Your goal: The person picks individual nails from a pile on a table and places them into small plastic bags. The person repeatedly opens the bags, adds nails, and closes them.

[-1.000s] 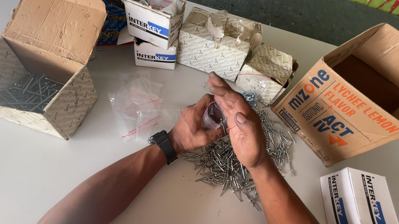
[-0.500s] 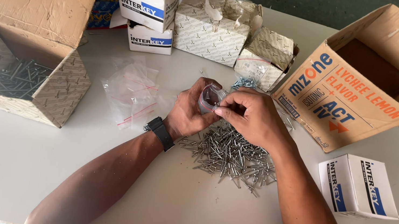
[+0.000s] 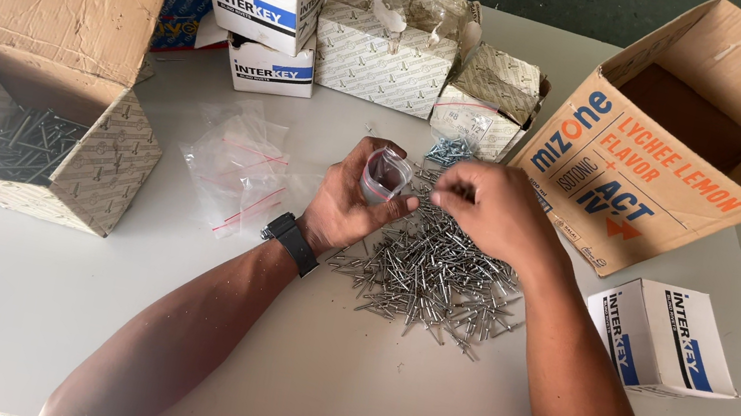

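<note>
- On the white table [image 3: 16, 318], centre: left hand [image 3: 346, 204] grips a small clear bag [image 3: 385, 176], mouth held open, upright just above the rivet pile [image 3: 430, 274].
- Right hand [image 3: 491, 214] sits over the pile's far edge, fingertips pinched together next to the bag; can't tell if a rivet is between them.
- Rivets: thin grey metal pins, loose, lying every way in a flat heap.
- Left box [image 3: 29, 128]: patterned cardboard, flap up, more grey pins inside.
- Flat clear bags [image 3: 240, 170] with red strips lie between that box and the left hand.
- Orange carton [image 3: 673, 160], tipped on its side, dark inside; contents not visible.
- Small white box [image 3: 663, 336], closed, right of the pile.
- Back row [image 3: 388, 49]: open white and patterned boxes holding crumpled plastic.
- Black watch [image 3: 293, 242] on the left wrist.
</note>
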